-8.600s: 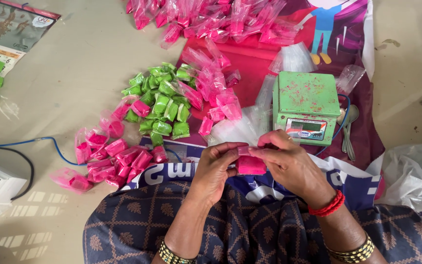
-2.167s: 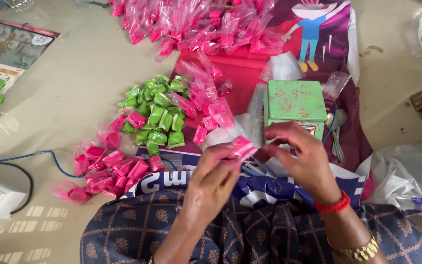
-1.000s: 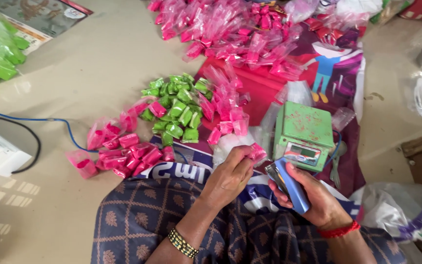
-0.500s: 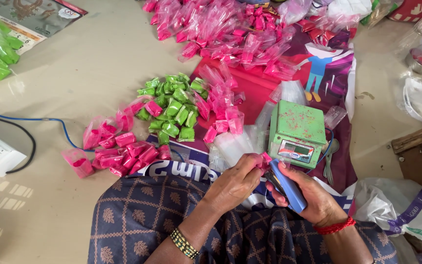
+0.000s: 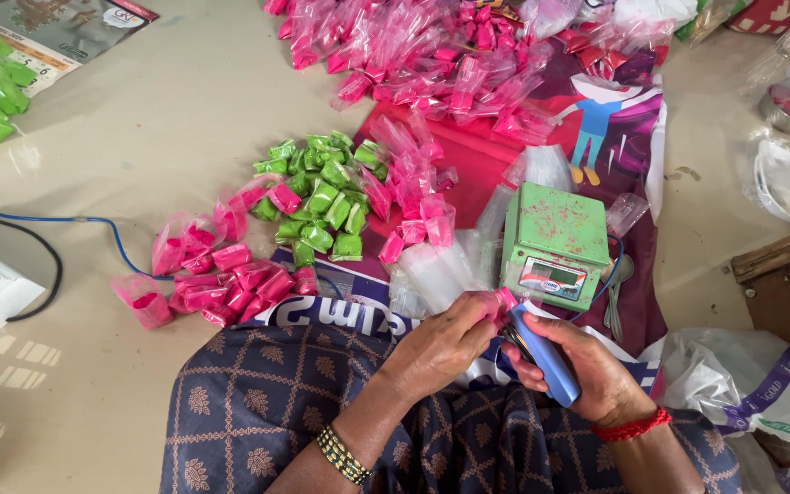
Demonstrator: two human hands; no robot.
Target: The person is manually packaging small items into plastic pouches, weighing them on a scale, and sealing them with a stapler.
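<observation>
Your left hand (image 5: pixel 445 340) fingers pinch a small pink packet (image 5: pixel 503 302) at lower centre, its folded top fed into the blue stapler (image 5: pixel 541 355) gripped by your right hand (image 5: pixel 587 375). Stapling is in hand; squeeze squarely next. Two seconds ago both hands only folded, no stapler.

Both hands meet over lap: left hand (image 5: pixel 445 343) fingers pinched together, right hand (image 5: pixel 582 370) fist closed, wrists angled inward.
</observation>
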